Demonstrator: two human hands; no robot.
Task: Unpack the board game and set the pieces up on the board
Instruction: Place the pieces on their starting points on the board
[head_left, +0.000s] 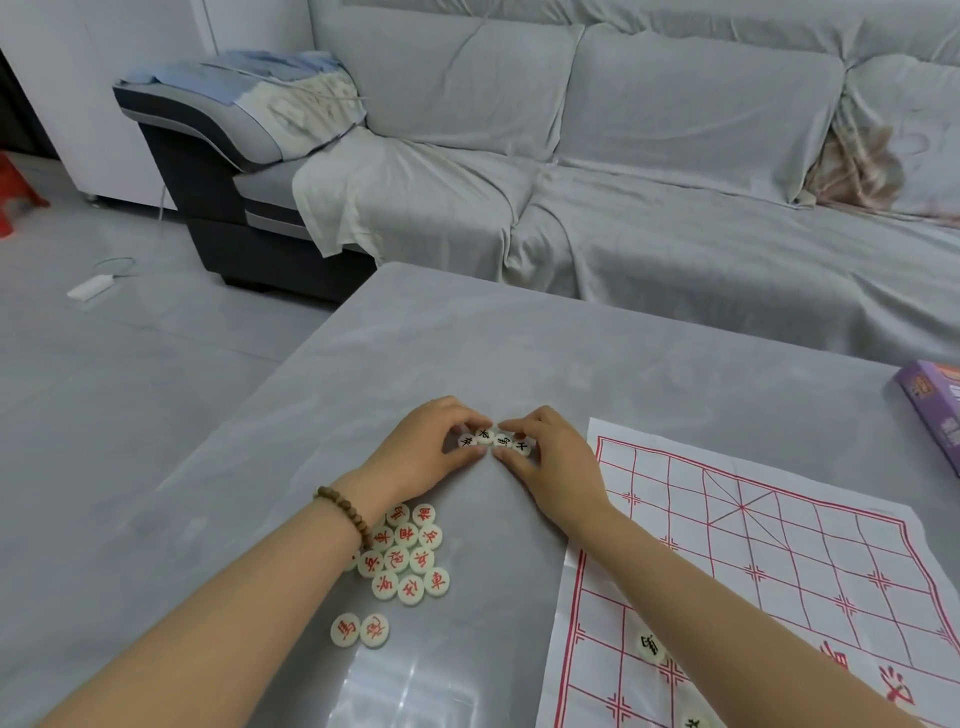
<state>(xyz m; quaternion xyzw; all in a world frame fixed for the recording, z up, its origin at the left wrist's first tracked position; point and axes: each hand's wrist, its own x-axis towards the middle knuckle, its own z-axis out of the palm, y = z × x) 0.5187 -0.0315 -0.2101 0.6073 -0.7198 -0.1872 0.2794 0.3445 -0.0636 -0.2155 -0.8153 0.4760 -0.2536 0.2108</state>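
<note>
I see L hand (421, 447) & R hand (550, 462) pinching 4 black pieces (493, 441); red pieces (410, 556) by L wrist, board (779, 545) at R, purple box (935, 410) beyond.

Left hand (415, 457) and right hand (558, 467) meet fingertip to fingertip (forearms outstretched), fingers curled round black-marked pieces (501, 441).

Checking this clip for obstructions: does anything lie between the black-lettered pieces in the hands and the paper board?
Nothing visible except the right hand gripping them; only table surface lies between the black-lettered pieces and the paper board.
</note>
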